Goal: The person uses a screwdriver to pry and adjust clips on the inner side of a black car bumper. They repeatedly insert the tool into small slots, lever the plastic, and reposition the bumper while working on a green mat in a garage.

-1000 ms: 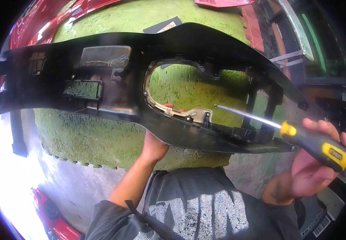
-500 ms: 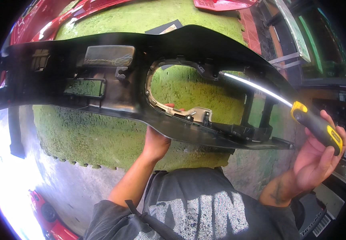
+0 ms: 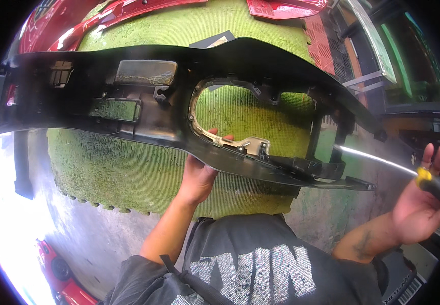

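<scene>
A long black plastic panel [image 3: 154,119], which looks like a car's centre console trim, spans the view with its ribbed and cut-out side facing me. My left hand [image 3: 198,178] is closed around its lower edge below the large oval opening, fingertips showing inside the rim. A beige metal frame [image 3: 253,146] with small screws lines that opening. At the right, my right hand [image 3: 418,211] holds a screwdriver [image 3: 431,182] with a black and yellow handle. Its long bright shaft points left, its tip near the square opening at the panel's right end. Some right fingers are stretched up off the handle.
A green textured foam mat [image 3: 108,175] lies on the concrete floor below. Glossy red body panels [image 3: 143,11] rest at the far side, with another red piece [image 3: 281,7] at the top right. A metal-framed glass table [image 3: 375,46] stands at the right. A red toy car [image 3: 59,269] sits lower left.
My right hand has moved right and down, drawing the screwdriver tip away from the oval opening's upper right. The panel has shifted slightly; my left hand keeps its grip.
</scene>
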Demonstrator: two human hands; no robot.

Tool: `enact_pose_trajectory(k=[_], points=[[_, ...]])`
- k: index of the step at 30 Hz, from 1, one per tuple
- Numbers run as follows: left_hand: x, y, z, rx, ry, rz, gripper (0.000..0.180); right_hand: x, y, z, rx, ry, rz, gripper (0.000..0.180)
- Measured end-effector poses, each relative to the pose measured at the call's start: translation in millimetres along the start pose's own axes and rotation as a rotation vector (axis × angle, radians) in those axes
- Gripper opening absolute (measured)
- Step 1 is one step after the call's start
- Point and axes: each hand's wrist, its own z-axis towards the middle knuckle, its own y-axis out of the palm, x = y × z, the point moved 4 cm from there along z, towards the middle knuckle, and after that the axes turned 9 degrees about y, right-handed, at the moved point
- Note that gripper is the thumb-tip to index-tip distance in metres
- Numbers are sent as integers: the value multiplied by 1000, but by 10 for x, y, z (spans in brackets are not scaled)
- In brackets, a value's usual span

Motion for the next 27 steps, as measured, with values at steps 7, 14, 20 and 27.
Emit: enact_pose_trajectory(k=[7,14,20,27], points=[[101,0,-46,84,29,-66,99,-242,-257,433,-756,198,13,50],[17,10,64,6,61,-30,104,53,258,-33,-880,65,-395,42],[-22,-57,40,20,101,-53,90,1501,1456,-913,-1562,139,-868,51],[-79,-88,82,46,98,-59,75,2568,1631,-1538,-1831,115,-1217,54]])
